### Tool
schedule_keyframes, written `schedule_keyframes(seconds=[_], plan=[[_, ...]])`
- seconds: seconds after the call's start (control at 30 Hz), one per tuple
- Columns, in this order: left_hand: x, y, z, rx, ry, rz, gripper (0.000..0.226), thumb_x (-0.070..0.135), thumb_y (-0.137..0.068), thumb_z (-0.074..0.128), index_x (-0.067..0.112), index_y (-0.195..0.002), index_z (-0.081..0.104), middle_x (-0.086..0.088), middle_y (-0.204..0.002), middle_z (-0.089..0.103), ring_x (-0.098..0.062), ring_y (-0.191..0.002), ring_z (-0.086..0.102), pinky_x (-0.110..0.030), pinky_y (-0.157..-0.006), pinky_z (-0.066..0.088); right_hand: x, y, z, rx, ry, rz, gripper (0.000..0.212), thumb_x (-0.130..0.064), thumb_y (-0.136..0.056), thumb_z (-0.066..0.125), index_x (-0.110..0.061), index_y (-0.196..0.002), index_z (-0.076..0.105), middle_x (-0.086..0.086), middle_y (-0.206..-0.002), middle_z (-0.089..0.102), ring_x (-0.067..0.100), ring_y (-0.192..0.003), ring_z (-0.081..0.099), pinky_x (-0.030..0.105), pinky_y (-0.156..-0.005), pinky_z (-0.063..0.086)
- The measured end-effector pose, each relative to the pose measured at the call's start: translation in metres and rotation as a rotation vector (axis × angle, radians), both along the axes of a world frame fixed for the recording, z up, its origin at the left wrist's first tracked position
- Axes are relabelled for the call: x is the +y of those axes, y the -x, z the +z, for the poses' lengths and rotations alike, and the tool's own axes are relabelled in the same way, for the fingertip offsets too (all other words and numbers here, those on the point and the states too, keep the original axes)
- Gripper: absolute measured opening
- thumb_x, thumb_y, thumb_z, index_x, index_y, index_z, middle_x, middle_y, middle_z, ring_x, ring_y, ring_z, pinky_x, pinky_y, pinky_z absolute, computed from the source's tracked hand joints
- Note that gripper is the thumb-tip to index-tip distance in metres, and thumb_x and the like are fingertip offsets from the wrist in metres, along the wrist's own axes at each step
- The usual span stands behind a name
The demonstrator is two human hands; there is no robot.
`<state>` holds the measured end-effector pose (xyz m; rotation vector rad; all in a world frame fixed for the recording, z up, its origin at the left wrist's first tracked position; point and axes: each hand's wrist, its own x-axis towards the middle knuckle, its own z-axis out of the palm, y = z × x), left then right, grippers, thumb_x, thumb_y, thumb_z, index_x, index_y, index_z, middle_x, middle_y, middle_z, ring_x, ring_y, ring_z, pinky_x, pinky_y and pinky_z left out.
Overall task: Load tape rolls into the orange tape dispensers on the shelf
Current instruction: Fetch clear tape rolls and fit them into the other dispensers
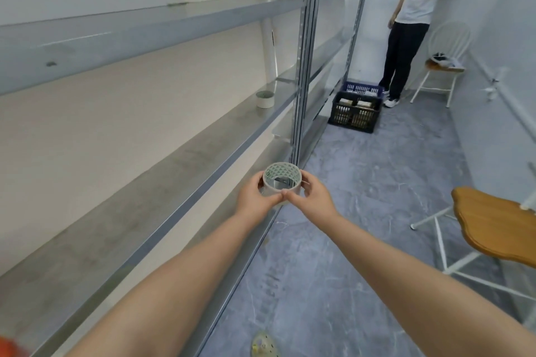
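Observation:
A clear tape roll [282, 173] with a white patterned core is held out in front of me, over the front edge of the grey shelf [162, 171]. My left hand [255, 197] grips its left side and my right hand [309, 197] grips its right side, thumbs meeting below the roll. A second tape roll [264, 98] stands further along the same shelf. An orange blur [11, 348] shows at the bottom left corner; what it is cannot be told.
Metal shelving uprights [301, 66] run along the left. Two stacked crates [356, 109] sit on the floor ahead, beside a standing person [406, 26]. A white chair [441, 66] stands at the far right wall and a wooden-seated chair [493, 226] is close on my right.

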<state>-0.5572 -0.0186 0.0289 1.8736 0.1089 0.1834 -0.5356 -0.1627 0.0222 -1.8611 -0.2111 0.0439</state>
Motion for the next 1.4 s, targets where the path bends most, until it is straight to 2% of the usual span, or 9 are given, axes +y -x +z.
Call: schedule_keyframes(seconds=[0.13, 0.23, 0.43, 0.63, 0.83, 1.0, 1.1, 1.2, 1.4], plan=[[0.003, -0.054, -0.005, 0.0, 0.014, -0.011, 0.056, 0.022, -0.064, 0.083, 0.016, -0.115, 0.059, 0.004, -0.111, 0.066, -0.014, -0.108, 0.06, -0.028, -0.096, 0.047, 0.001, -0.051, -0.002, -0.02, -0.007, 0.012, 0.043, -0.018, -0.075, 0.073, -0.032, -0.109, 0.052, -0.001, -0.119, 0.06, 0.011, -0.113, 0.054, 0.027, -0.102, 0.042], [0.008, -0.097, -0.001, -0.013, 0.001, -0.001, 0.054, 0.023, -0.064, 0.084, 0.02, -0.112, 0.059, 0.007, -0.107, 0.064, -0.012, -0.105, 0.06, -0.025, -0.093, 0.046, 0.007, -0.097, -0.001, -0.029, 0.013, 0.018, 0.046, -0.022, -0.074, 0.074, -0.027, -0.115, 0.054, -0.003, -0.12, 0.061, 0.01, -0.113, 0.055, 0.026, -0.1, 0.043], [0.034, -0.18, 0.008, -0.013, 0.047, 0.009, 0.049, 0.023, -0.062, 0.085, 0.035, -0.097, 0.054, 0.014, -0.1, 0.063, -0.009, -0.103, 0.06, -0.021, -0.09, 0.046, 0.03, -0.185, 0.011, -0.049, 0.044, 0.052, 0.051, -0.033, -0.069, 0.075, -0.028, -0.115, 0.054, -0.004, -0.119, 0.063, 0.012, -0.113, 0.057, 0.039, -0.103, 0.045], [0.058, -0.252, 0.014, -0.018, 0.036, 0.026, 0.063, 0.017, -0.065, 0.083, 0.014, -0.121, 0.054, 0.004, -0.109, 0.059, -0.013, -0.109, 0.056, -0.021, -0.094, 0.04, 0.053, -0.257, 0.019, -0.072, 0.003, 0.07, 0.042, -0.037, -0.066, 0.075, -0.047, -0.101, 0.053, -0.006, -0.118, 0.061, 0.012, -0.114, 0.056, 0.04, -0.104, 0.044], [0.062, -0.304, 0.011, -0.001, 0.064, 0.012, 0.06, 0.01, -0.069, 0.08, 0.015, -0.121, 0.052, 0.004, -0.111, 0.058, -0.009, -0.108, 0.054, -0.003, -0.081, 0.042, 0.059, -0.31, 0.016, -0.068, -0.03, 0.084, 0.043, -0.022, -0.074, 0.074, -0.033, -0.109, 0.053, -0.005, -0.115, 0.062, 0.012, -0.113, 0.056, 0.038, -0.104, 0.044], [0.056, -0.346, 0.003, 0.032, 0.076, 0.02, 0.07, 0.002, -0.073, 0.075, 0.006, -0.133, 0.038, 0.001, -0.125, 0.051, -0.011, -0.119, 0.047, -0.019, -0.096, 0.036, 0.055, -0.361, 0.008, -0.04, -0.058, 0.095, 0.046, -0.023, -0.076, 0.073, -0.024, -0.118, 0.054, -0.007, -0.114, 0.061, 0.012, -0.113, 0.055, 0.033, -0.103, 0.044], [0.05, -0.381, -0.001, 0.054, 0.057, 0.055, 0.067, 0.002, -0.075, 0.073, 0.006, -0.132, 0.039, -0.004, -0.13, 0.051, -0.01, -0.118, 0.046, -0.016, -0.095, 0.038, 0.047, -0.401, 0.003, -0.017, -0.044, 0.14, 0.047, -0.024, -0.076, 0.073, -0.02, -0.119, 0.055, -0.006, -0.115, 0.061, 0.011, -0.112, 0.055, 0.031, -0.102, 0.044], [0.04, -0.426, 0.0, 0.08, 0.081, 0.126, 0.068, 0.002, -0.073, 0.075, 0.005, -0.131, 0.04, -0.009, -0.132, 0.052, -0.014, -0.116, 0.048, -0.023, -0.097, 0.038, 0.037, -0.45, 0.004, -0.026, -0.028, 0.181, 0.049, -0.023, -0.076, 0.073, -0.018, -0.12, 0.054, -0.004, -0.115, 0.062, 0.011, -0.11, 0.056, 0.028, -0.099, 0.044], [0.003, -0.519, 0.014, 0.097, 0.102, 0.284, 0.056, -0.001, -0.072, 0.074, 0.005, -0.12, 0.045, -0.016, -0.127, 0.056, -0.02, -0.108, 0.053, -0.024, -0.09, 0.042, 0.004, -0.56, 0.024, -0.062, 0.031, 0.336, 0.051, -0.02, -0.075, 0.074, -0.02, -0.121, 0.052, -0.005, -0.113, 0.06, 0.011, -0.11, 0.055, 0.026, -0.101, 0.043]])
